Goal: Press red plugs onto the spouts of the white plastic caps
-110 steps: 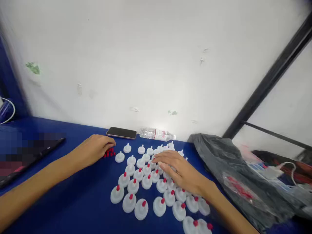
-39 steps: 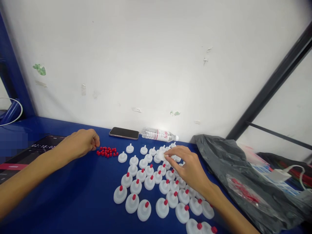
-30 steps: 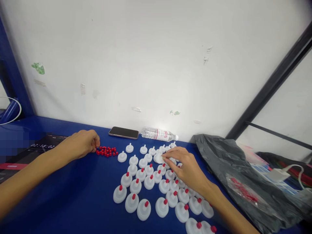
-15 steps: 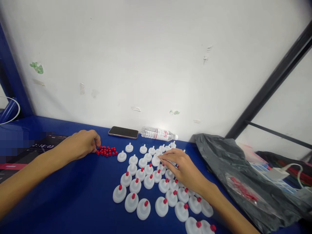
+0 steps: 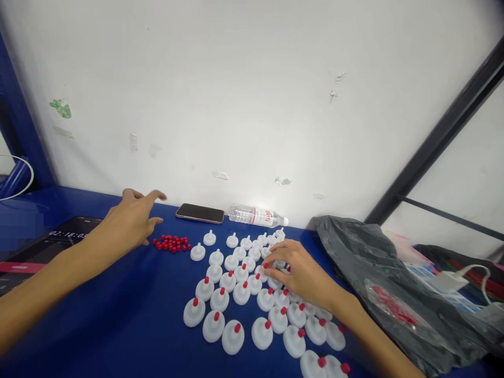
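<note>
My left hand (image 5: 136, 219) hovers over the left side of the table, its fingers spread and holding nothing. Just right of it lies a loose cluster of small red caps (image 5: 172, 243). My right hand (image 5: 297, 269) is among many round white plastic pieces with upright nozzles. Its thumb and index finger close around a red cap (image 5: 265, 266) on one of these pieces. Front pieces, such as the white nozzle piece (image 5: 233, 338), wear red caps. Several at the back, including a bare white nozzle piece (image 5: 197, 253), have none. My right hand hides some pieces.
Against the wall lie a phone (image 5: 200, 213) and a clear plastic bottle (image 5: 255, 216) on its side. A dark screen showing a timer (image 5: 51, 244) is at left. At right, a grey plastic bag (image 5: 366, 273) carries a clear packet (image 5: 394, 307) of red pieces.
My left hand has lifted away from the red caps, and its fingers have spread. My right fingertips have shifted slightly right and toward me, from a bare white piece to a red-capped one.
</note>
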### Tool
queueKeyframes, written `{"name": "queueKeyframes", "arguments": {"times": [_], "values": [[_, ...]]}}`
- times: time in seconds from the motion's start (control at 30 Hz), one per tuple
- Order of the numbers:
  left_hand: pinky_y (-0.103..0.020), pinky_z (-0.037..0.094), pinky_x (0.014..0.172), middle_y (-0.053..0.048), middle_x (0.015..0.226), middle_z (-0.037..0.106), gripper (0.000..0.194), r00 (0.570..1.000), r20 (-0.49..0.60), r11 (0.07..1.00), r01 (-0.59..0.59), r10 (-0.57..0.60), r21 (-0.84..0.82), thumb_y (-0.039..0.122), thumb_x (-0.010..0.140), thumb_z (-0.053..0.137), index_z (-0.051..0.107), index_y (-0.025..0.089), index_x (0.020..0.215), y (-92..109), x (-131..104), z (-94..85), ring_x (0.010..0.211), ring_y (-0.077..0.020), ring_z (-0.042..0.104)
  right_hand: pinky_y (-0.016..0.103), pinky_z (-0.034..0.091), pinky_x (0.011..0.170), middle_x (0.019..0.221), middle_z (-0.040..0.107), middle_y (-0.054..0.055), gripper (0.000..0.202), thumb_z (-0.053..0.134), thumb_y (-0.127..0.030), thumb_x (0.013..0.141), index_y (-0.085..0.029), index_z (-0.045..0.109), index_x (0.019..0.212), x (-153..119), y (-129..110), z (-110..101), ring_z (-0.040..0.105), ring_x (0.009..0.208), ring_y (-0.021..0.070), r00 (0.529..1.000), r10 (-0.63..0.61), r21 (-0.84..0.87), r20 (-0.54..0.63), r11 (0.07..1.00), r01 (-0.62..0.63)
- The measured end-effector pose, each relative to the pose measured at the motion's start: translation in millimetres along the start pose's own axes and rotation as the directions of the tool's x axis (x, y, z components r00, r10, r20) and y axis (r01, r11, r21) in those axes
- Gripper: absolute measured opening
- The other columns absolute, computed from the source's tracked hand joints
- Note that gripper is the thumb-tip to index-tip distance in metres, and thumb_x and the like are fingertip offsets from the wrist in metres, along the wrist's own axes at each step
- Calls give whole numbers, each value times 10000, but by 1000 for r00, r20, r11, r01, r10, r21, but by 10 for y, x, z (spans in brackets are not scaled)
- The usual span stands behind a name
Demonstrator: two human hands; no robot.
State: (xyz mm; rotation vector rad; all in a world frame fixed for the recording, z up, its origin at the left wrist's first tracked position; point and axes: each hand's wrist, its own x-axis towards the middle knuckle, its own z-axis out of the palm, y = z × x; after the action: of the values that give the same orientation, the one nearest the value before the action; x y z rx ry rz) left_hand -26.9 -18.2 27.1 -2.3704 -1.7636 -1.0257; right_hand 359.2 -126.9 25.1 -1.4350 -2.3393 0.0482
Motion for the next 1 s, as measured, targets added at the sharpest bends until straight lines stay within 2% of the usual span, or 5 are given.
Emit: {"name": "queueKeyframes", "arguments": {"times": [0.13,0.3,0.47,0.67,1.0], "values": [[-334,586,590,-193,1319,467,695,976,52,978,210,-211,19,375,1012,503,151,301,1607,344,-61,-123,434,-50,586,499,529,1021,1138,779,36,105,674,-342,1005,-275,749,1037,14,-30,-44,702,1121,279,1000,19,88,-13,996,-18],[-400,616,718,-184,1383,453,673,988,-5,988,153,-153,-15,344,1041,486,121,354,1606,665,-105,-165,500,-63,638,403,572,944,1269,729,39,120,524,-308,1079,-277,635,1114,-13,-119,-118,697,1165,240,996,62,202,-61,978,-49],[-262,535,578,-84,1249,543,372,971,-139,979,-201,193,-43,341,1042,489,460,278,1408,860,-222,-13,680,-112,684,392,542,1018,1266,709,35,158,543,-251,1075,-293,651,1182,-37,-186,-67,658,1203,227,991,-81,149,-107,984,97],[-241,390,454,-36,1008,619,143,751,-154,758,-652,642,-19,288,1042,478,585,217,1105,1172,-544,163,578,-102,556,345,571,860,1118,726,57,268,665,-298,1027,-236,581,1274,-83,-328,-16,677,1001,212,935,-239,12,-263,968,251],[-332,239,489,-21,735,577,228,657,-97,659,-752,748,-4,191,1052,415,496,215,840,1405,-768,300,644,-195,501,323,585,870,1041,771,77,342,729,-338,978,-153,605,1239,-130,-601,-14,733,937,197,801,-448,-98,-397,888,449]]}}
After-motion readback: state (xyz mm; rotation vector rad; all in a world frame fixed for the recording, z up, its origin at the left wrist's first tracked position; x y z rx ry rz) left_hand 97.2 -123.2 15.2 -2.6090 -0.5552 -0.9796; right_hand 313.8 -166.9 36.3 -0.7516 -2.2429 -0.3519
